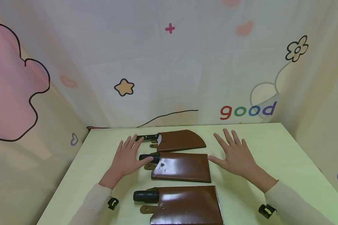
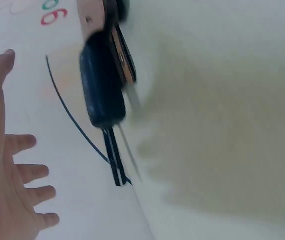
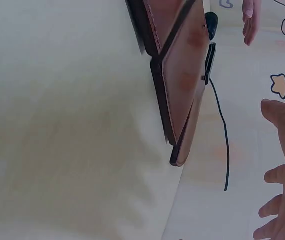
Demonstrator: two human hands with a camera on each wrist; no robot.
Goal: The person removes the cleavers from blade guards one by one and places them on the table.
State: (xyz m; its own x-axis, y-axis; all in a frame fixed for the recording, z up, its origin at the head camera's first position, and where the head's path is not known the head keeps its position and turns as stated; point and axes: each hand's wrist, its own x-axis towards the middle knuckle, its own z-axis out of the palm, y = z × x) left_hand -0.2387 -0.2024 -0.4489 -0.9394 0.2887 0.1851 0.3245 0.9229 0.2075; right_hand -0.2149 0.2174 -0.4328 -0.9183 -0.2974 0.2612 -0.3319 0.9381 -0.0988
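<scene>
Three cleavers in brown leather sheaths lie in a column on the table, handles to the left. The far cleaver's sheath (image 1: 181,140) has a curved end, and its black riveted handle (image 1: 147,137) partly shows behind my left fingers. The middle sheath (image 1: 183,167) and the near sheath (image 1: 187,204) are squarer, with round black handles. My left hand (image 1: 126,159) is spread over the left side, its thumb overlapping the middle handle (image 1: 155,157) in the head view. To the right of the sheaths my right hand (image 1: 236,154) is spread too, thumb near the middle sheath's corner. Both hands hold nothing.
A pale green table (image 1: 259,134) carries the cleavers. Behind it and along both sides hangs a printed curtain (image 1: 169,68) with a star, a flower and the word "good". Snap straps (image 1: 148,209) stick out left from the sheaths.
</scene>
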